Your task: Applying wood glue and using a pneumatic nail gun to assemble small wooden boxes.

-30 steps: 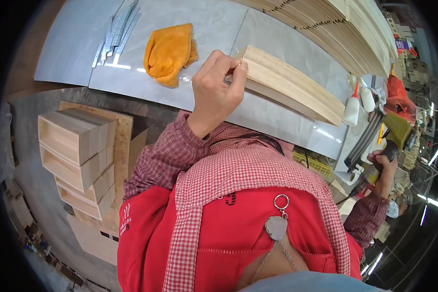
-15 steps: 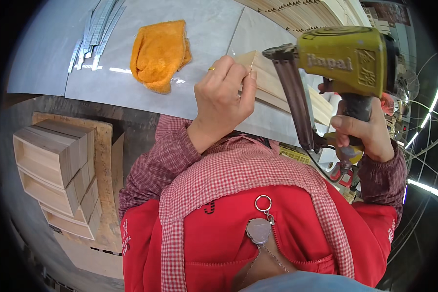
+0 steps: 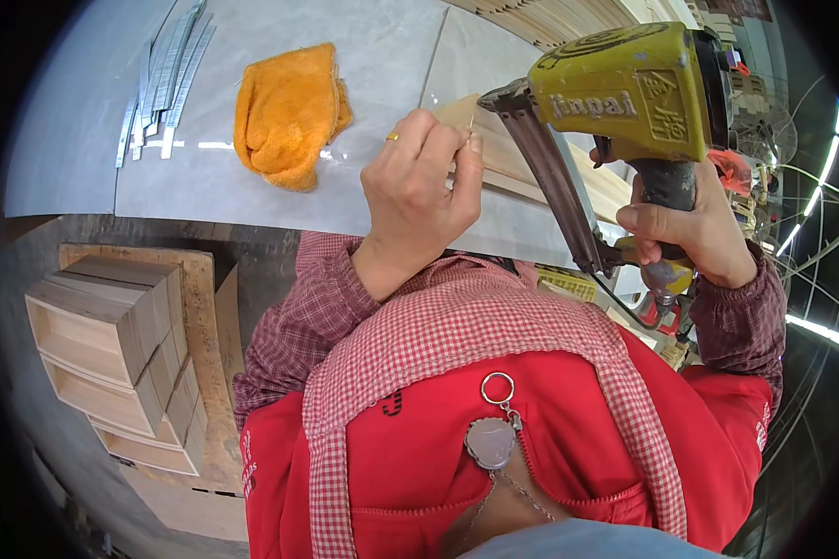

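Note:
My right hand (image 3: 704, 224) is wrapped round the dark grip of a yellow nail gun (image 3: 615, 93). The gun's nose is at the end of a pale wooden piece (image 3: 508, 149) on the table; whether they touch I cannot tell. Fingers and thumb of my left hand (image 3: 419, 182) close on the near left corner of that piece, just left of the nose. The gun's long dark magazine slants down in front of the wood and hides part of it. A hose connects below the grip.
An orange cloth (image 3: 287, 116) lies on the grey table (image 3: 382, 56), with strips of metal staples (image 3: 168, 84) farther left. Stacked wooden boards (image 3: 569, 23) line the far side. Wooden boxes or drawers (image 3: 112, 345) are stacked on a board at lower left.
The nail gun has moved left in my right hand, and its nose is now closer to the wooden corner. My left hand keeps its hold. The whole view has shifted slightly.

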Demonstrator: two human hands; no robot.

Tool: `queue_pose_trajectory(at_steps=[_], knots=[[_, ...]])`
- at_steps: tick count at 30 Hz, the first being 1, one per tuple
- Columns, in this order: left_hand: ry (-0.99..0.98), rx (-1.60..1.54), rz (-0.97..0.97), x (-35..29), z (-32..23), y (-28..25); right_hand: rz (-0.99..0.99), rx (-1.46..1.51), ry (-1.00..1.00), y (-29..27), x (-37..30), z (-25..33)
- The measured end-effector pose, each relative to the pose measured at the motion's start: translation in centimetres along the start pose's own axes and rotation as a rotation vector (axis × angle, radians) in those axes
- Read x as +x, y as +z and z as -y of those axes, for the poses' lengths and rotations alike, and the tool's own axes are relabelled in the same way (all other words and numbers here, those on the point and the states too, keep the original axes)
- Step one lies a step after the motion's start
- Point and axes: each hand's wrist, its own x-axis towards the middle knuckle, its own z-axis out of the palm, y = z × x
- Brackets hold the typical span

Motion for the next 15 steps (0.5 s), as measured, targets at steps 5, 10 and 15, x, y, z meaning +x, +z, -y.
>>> queue_pose_trajectory(at_steps=[5,10,15], knots=[[-0.011,-0.010,0.001,0.0,-0.1,-0.2,-0.020,-0.010,-0.021,0.4,0.0,0.1],[-0.100,-0.045,0.069,0.6,0.0,-0.8,-0.031,-0.020,-0.046,0.6,-0.3,0.2],[-0.365,-0.182,0.268,2.6,0.2,-2.3,-0.008,-0.006,-0.033,0.5,-1.8,-0.7]])
